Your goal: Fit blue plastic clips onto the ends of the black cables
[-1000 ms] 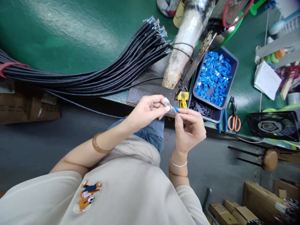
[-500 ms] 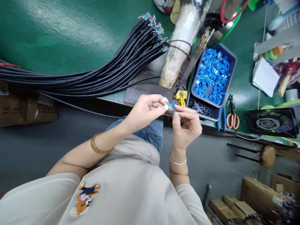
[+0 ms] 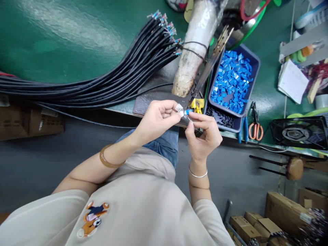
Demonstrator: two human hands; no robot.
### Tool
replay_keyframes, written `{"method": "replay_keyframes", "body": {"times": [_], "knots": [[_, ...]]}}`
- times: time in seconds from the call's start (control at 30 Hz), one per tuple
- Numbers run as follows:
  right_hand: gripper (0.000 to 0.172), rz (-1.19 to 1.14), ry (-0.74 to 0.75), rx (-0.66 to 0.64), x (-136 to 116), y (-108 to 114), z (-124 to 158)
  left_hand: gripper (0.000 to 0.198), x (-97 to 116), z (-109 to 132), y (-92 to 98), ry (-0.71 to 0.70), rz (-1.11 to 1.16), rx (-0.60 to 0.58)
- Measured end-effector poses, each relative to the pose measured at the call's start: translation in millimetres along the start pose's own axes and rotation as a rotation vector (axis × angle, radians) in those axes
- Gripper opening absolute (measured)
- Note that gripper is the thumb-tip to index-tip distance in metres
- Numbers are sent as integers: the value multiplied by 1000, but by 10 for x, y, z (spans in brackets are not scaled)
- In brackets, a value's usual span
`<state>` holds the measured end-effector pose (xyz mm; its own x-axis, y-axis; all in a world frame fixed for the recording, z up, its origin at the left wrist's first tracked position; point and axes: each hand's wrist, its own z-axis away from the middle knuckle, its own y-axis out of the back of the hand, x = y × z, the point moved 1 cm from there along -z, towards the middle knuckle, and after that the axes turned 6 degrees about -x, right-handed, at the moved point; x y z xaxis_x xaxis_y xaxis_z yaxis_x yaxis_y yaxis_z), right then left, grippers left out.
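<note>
My left hand [image 3: 162, 118] is closed, thumb and fingertips pinching a small white connector-like piece [image 3: 179, 108]. A small blue connector [image 3: 188, 111] sits right beside it, near the tip of my right index finger. My right hand [image 3: 205, 133] is also closed, its thumb and index finger pinching the end of a thin pale wire [image 3: 188, 118] just below the blue connector. How the white and blue pieces join is too small to make out. Behind the hands, yellow-handled cutters [image 3: 197, 105] lie at the table edge.
A thick bundle of black cables [image 3: 107, 83] with stripped ends spans the green table [image 3: 64, 41]. A wrapped post [image 3: 189, 61] stands ahead. A bin [image 3: 253, 73] holds blue connectors, above a tray of small black parts [image 3: 220, 119]. Orange-handled pliers [image 3: 255, 128] and a fan [image 3: 298, 133] lie right.
My right thumb has drawn slightly away from the index finger, and more of the thin wire shows. Both hands stay at nearly the same spot; the view has shifted slightly.
</note>
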<state>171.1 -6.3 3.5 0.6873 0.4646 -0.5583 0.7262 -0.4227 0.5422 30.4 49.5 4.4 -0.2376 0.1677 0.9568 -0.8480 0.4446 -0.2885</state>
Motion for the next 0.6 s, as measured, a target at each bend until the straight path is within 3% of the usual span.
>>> {"method": "replay_keyframes", "body": {"times": [0.6], "knots": [[18,56,16,-11,-26,4,-131,11,-23,-41,11,-21,25,52]]}}
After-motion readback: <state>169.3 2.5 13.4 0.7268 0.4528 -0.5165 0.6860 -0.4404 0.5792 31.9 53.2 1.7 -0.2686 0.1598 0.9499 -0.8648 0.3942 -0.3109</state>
